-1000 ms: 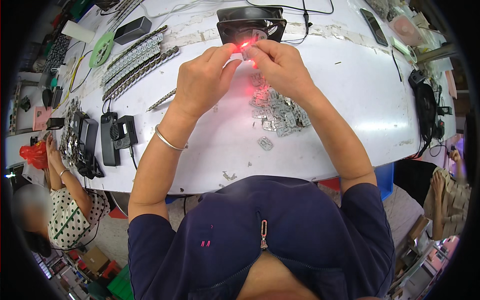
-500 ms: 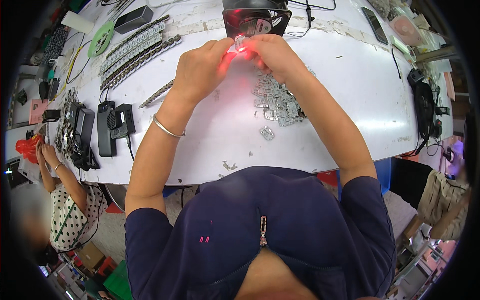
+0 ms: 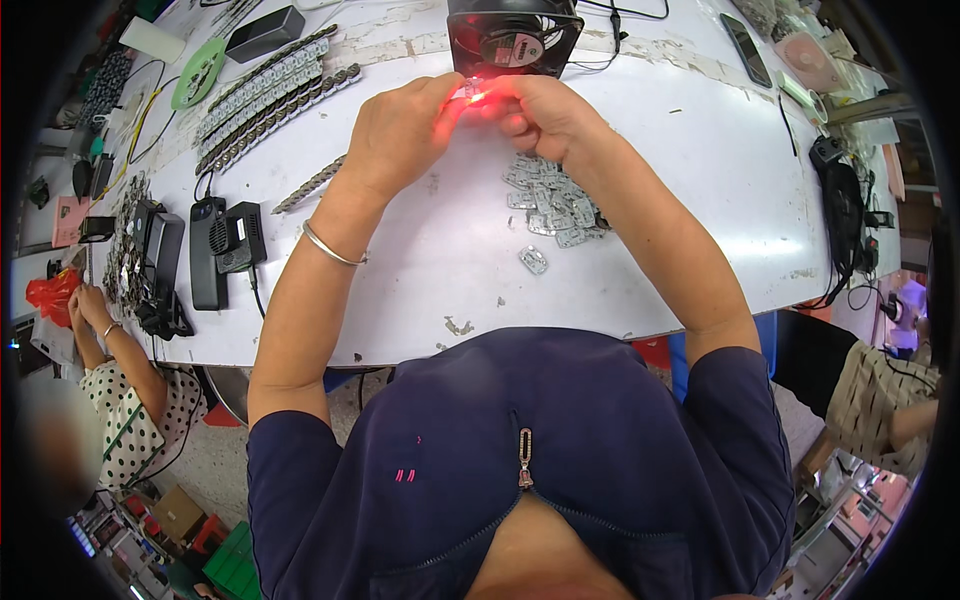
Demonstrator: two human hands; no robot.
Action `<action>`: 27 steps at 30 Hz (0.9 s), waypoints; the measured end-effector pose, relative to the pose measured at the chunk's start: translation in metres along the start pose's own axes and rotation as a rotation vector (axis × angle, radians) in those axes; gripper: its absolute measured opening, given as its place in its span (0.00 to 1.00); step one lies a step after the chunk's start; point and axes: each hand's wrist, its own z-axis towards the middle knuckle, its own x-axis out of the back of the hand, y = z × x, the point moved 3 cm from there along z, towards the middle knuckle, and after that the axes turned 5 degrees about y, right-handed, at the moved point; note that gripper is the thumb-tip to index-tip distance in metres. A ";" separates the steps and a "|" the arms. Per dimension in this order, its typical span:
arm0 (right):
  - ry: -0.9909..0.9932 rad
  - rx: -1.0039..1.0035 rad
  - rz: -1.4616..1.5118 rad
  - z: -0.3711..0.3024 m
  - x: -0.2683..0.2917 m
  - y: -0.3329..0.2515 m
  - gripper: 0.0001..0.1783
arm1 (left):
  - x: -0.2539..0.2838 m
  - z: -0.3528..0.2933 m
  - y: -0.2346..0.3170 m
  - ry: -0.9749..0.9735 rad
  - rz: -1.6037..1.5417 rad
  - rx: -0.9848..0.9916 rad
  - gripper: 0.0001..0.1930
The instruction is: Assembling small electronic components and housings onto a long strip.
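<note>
fan label (image 3: pixel 517 44): round, white-red | phone screen (image 3: pixel 745 50): dark, far right

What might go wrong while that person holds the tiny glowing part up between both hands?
The small red-lit part is pinched between the left hand and right hand over the white table; it may slip and drop into the pile of small metal pieces. The black fan sits close behind the fingers.

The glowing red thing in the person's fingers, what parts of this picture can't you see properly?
- Head view: the small glowing red part is mostly covered by the left hand and right hand; its glare hides its shape.
- The black fan is cut off by the top edge.
- The pile of small silver pieces is too small to tell apart, partly behind the right forearm.
</note>
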 end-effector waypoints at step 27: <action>0.357 1.274 -0.978 -0.025 0.000 0.000 0.05 | 0.001 -0.006 0.004 0.021 -0.058 -0.048 0.16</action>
